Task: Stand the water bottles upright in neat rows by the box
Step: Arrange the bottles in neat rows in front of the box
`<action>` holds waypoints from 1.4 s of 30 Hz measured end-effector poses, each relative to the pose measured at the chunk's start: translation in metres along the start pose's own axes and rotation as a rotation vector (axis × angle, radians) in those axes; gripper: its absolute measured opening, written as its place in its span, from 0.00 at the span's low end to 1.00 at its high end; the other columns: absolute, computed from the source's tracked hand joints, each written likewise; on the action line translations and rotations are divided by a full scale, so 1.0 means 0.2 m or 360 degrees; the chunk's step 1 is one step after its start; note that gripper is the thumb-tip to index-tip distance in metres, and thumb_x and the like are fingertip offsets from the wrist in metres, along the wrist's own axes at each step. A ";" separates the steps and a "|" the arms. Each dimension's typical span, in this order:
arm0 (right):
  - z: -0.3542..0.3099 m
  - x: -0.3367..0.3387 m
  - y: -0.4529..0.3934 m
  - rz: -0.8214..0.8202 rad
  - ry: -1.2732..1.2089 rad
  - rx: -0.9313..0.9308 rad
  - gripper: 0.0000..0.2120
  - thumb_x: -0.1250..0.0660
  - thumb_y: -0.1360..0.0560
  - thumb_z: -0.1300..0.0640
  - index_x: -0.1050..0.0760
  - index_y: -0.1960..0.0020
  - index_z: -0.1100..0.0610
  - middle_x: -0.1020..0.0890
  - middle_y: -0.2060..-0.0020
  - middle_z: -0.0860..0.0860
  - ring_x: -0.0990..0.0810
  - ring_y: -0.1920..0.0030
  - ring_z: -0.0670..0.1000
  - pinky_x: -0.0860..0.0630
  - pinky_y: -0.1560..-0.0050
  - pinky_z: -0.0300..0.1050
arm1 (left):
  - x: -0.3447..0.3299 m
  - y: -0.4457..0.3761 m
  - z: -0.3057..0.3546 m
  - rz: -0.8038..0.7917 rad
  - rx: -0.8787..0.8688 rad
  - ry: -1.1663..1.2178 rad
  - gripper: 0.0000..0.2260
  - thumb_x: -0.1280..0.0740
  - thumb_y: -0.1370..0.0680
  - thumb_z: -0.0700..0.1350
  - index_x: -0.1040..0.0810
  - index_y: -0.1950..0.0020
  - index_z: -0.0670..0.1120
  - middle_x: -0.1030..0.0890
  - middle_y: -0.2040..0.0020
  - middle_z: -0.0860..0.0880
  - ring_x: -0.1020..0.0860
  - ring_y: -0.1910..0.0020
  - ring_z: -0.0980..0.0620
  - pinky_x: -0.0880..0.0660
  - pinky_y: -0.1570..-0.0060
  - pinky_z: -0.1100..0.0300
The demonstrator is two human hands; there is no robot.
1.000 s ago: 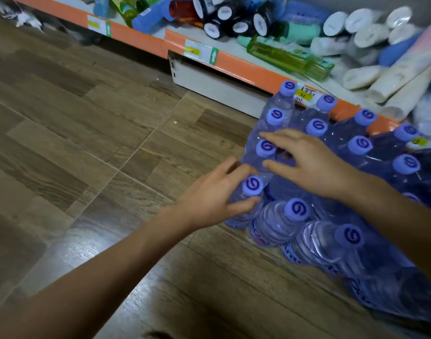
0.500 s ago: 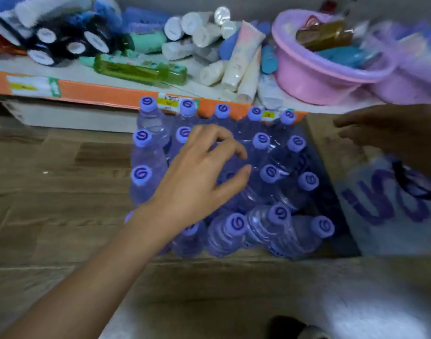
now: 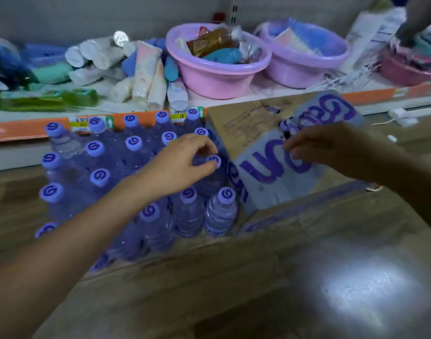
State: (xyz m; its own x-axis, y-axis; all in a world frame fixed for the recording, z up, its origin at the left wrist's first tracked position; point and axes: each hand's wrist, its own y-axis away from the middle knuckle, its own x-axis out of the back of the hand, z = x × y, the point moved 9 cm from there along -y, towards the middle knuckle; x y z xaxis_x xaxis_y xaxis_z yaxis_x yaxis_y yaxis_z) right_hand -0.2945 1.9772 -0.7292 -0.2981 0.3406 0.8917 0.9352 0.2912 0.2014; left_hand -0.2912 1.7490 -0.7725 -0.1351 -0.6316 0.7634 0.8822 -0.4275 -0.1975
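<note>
Several clear water bottles with purple caps (image 3: 133,143) stand upright in rows on the floor, left of a cardboard box (image 3: 270,172) with purple lettering. My left hand (image 3: 180,165) reaches over the rows and pinches the cap of the water bottle (image 3: 215,160) standing right against the box's left side. My right hand (image 3: 322,148) rests on the tilted box top, its fingers curled at a torn hole where a purple cap (image 3: 286,125) shows. Whether those fingers grip anything is hidden.
Behind the bottles runs a low shelf with an orange edge (image 3: 26,130), piled with tubes (image 3: 146,79), a pink basin (image 3: 216,77) and a purple basin (image 3: 305,67). Another person's hand (image 3: 415,20) works at the far right. Wooden floor (image 3: 258,277) lies in front.
My view swung right from the bottles to the box. My left hand moved right across the rows to the bottle by the box. My right hand came down onto the box top.
</note>
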 end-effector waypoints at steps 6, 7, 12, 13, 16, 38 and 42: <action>-0.50 -0.42 -0.28 -0.0167 0.0032 0.0670 0.10 0.34 0.25 0.57 0.21 0.46 0.58 0.18 0.51 0.51 0.23 0.53 0.47 0.26 0.45 0.43 | -0.04 0.09 -0.11 -0.0406 0.0334 -0.0720 0.13 0.33 0.26 0.45 0.25 0.44 0.40 0.23 0.47 0.40 0.25 0.47 0.42 0.28 0.46 0.51; -0.51 -0.47 -0.31 -0.0226 0.0076 0.0695 0.11 0.34 0.25 0.55 0.21 0.45 0.57 0.19 0.48 0.52 0.22 0.49 0.50 0.27 0.43 0.47 | -0.04 0.13 -0.13 -0.0451 0.0416 -0.0838 0.14 0.33 0.26 0.45 0.26 0.44 0.41 0.24 0.47 0.40 0.26 0.46 0.41 0.29 0.47 0.51; -0.43 -0.72 -0.27 -0.0547 0.0004 0.0754 0.22 0.33 0.27 0.46 0.28 0.38 0.55 0.24 0.42 0.51 0.26 0.41 0.52 0.29 0.40 0.47 | -0.10 0.27 -0.13 -0.0624 0.0868 -0.0952 0.21 0.35 0.24 0.48 0.33 0.35 0.40 0.29 0.43 0.38 0.28 0.41 0.39 0.30 0.42 0.46; -0.41 -0.74 -0.25 -0.0547 0.0032 0.0769 0.21 0.32 0.27 0.46 0.26 0.39 0.56 0.24 0.44 0.52 0.25 0.42 0.53 0.28 0.42 0.48 | -0.13 0.28 -0.13 -0.0633 0.0957 -0.0904 0.23 0.36 0.24 0.49 0.35 0.34 0.40 0.30 0.40 0.37 0.29 0.40 0.38 0.30 0.41 0.45; -0.39 -0.74 -0.22 -0.0289 0.0158 0.0847 0.14 0.31 0.28 0.52 0.23 0.50 0.63 0.21 0.53 0.59 0.24 0.49 0.61 0.25 0.49 0.57 | -0.17 0.28 -0.05 -0.0396 0.1167 -0.0736 0.22 0.36 0.24 0.47 0.35 0.34 0.38 0.31 0.38 0.36 0.29 0.44 0.39 0.29 0.46 0.47; 0.16 -0.72 0.40 0.0213 -0.0286 0.0183 0.16 0.33 0.25 0.52 0.28 0.41 0.56 0.26 0.48 0.55 0.25 0.46 0.57 0.29 0.50 0.45 | -0.45 0.46 0.16 0.0286 0.0865 -0.0440 0.11 0.30 0.30 0.38 0.19 0.49 0.40 0.21 0.49 0.38 0.24 0.47 0.40 0.29 0.50 0.54; 0.18 -0.66 0.40 0.0041 0.0195 0.0372 0.18 0.36 0.24 0.53 0.31 0.36 0.57 0.27 0.43 0.57 0.25 0.43 0.60 0.26 0.44 0.53 | -0.56 0.38 0.34 0.0169 0.0837 -0.0292 0.10 0.30 0.31 0.38 0.19 0.50 0.40 0.18 0.50 0.43 0.22 0.49 0.46 0.29 0.53 0.60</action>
State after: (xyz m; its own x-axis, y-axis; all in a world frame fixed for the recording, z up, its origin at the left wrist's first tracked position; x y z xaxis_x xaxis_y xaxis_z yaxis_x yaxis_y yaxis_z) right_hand -0.1863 1.9869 -0.8455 -0.2358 0.2441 0.9407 0.8684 0.4874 0.0912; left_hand -0.1778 1.8316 -0.8307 0.0058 -0.5107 0.8598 0.9990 0.0416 0.0179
